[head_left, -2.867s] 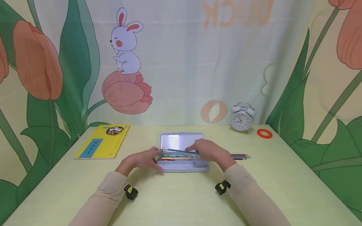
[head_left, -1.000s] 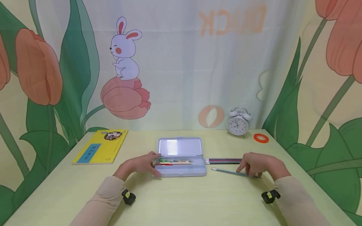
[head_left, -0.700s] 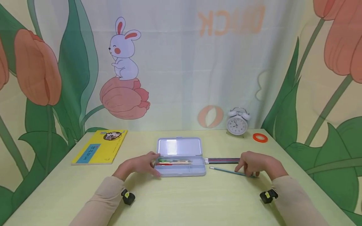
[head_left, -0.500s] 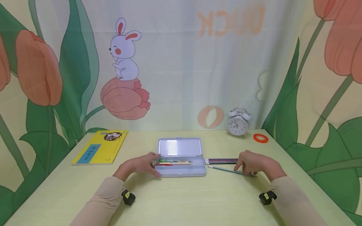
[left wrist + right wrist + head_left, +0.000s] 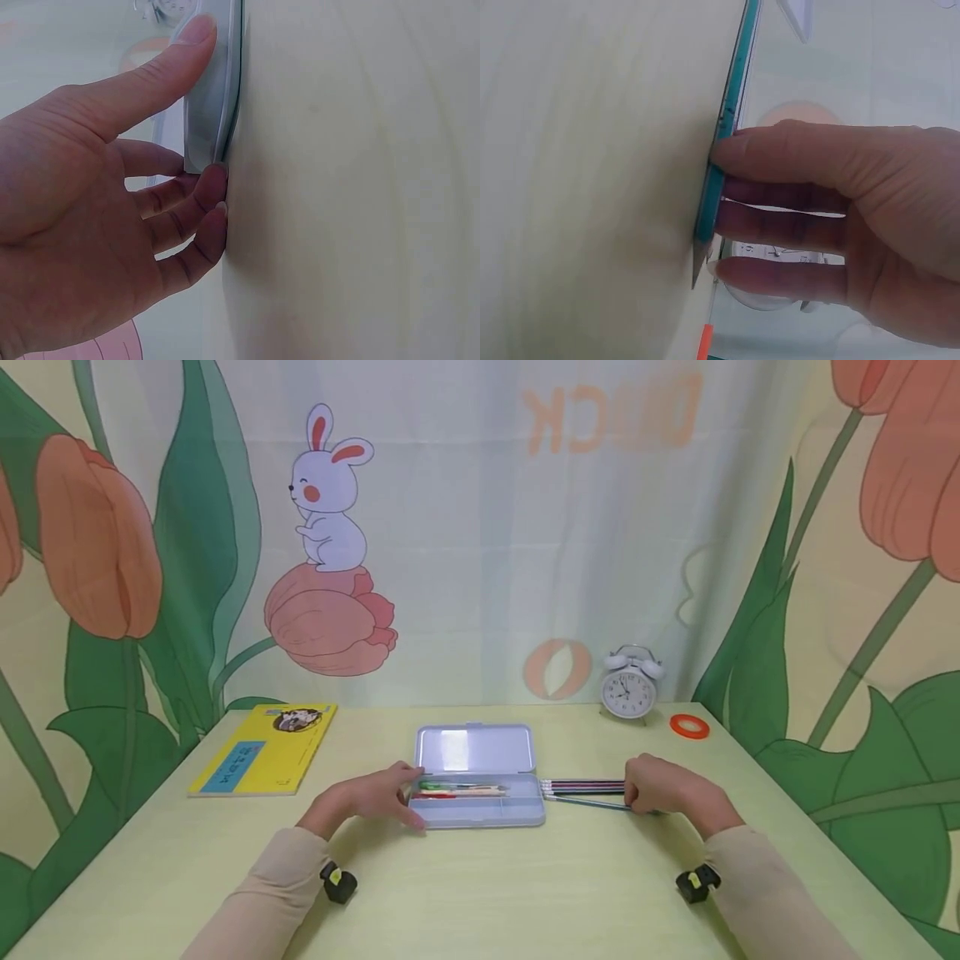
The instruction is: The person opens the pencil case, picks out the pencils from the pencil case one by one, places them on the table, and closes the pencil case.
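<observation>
A pale lavender pencil case lies with its lid flipped back. Several pens lie in its rear compartment. My left hand holds the case's left end, thumb on the front side and fingers around the end, as the left wrist view shows. To the right of the case, my right hand pinches a teal pencil near its sharpened tip, low over the table. The pencil's eraser end slants in against a row of dark pencils; my right hand hides their far ends.
A yellow book lies at the left of the table. At the back right stand a white alarm clock and an orange tape ring. A printed curtain hangs behind the table's back edge.
My right hand has taken the teal pencil from over the case to the table on the right, then slid it back and left against the pencil row. The left hand keeps its hold.
</observation>
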Tool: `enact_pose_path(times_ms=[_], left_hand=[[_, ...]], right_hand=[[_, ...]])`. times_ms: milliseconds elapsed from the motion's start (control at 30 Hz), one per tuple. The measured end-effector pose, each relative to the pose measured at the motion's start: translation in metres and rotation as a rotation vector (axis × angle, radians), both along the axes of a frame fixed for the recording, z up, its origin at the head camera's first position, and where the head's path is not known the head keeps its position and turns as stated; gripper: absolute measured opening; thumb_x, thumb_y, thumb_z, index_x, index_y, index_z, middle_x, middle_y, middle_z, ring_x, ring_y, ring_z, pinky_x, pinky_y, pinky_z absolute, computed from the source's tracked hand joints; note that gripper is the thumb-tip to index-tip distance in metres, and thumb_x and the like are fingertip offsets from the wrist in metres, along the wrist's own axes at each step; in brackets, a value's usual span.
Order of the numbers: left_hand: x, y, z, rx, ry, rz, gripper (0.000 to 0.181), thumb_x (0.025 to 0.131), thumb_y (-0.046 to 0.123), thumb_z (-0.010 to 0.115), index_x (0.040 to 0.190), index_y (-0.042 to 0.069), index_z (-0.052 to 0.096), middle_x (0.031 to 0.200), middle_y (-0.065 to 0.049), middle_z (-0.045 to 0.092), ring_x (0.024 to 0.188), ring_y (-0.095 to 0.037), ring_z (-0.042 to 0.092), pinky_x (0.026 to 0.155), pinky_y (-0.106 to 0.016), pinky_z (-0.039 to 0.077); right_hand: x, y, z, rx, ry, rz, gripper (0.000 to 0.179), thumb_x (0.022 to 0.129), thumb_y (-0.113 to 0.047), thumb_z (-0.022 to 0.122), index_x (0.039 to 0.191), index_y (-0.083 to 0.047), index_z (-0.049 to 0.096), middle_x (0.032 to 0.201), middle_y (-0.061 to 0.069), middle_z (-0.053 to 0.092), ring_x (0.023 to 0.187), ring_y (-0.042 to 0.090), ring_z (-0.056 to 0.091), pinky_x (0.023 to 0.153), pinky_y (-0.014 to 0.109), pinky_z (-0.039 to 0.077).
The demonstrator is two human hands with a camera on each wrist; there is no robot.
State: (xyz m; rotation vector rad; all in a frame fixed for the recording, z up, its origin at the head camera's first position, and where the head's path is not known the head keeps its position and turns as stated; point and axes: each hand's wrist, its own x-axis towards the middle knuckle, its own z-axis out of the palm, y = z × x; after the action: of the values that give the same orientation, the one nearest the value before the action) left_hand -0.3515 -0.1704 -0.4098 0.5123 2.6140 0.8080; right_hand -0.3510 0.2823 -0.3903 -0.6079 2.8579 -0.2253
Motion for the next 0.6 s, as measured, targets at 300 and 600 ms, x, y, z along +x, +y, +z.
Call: enact_pose_path(times_ms=[300, 600], left_hand=[[0.0017, 0.0004, 0.0012, -0.002, -0.001, 0.002, 0.1, 0.078, 0.039, 0.086, 0.157, 0.008, 0.032, 0.143, -0.007, 0.041, 0.111, -0.023, 0.049, 0.097, -0.043, 0.042], [0.0003, -0.0001, 0.0018, -0.009, 0.002, -0.006, 0.1, 0.079, 0.04, 0.085, 0.157, 0.009, 0.031, 0.144, -0.007, 0.041, 0.11, -0.023, 0.05, 0.096, -0.041, 0.043]], right_hand=[[-0.0009, -0.0072, 0.0019, 0.053, 0.053, -0.02, 0.014, 0.084, 0.003, 0.073, 0.079, -0.01, 0.077, 0.073, -0.001, 0.06, 0.062, 0.015, 0.051, 0.059, 0.03, 0.042], [-0.0059, -0.0055, 0.0006, 0.062, 0.106, 0.005, 0.012, 0.083, -0.001, 0.075, 0.079, -0.013, 0.075, 0.073, -0.004, 0.062, 0.065, 0.015, 0.054, 0.063, 0.033, 0.049]])
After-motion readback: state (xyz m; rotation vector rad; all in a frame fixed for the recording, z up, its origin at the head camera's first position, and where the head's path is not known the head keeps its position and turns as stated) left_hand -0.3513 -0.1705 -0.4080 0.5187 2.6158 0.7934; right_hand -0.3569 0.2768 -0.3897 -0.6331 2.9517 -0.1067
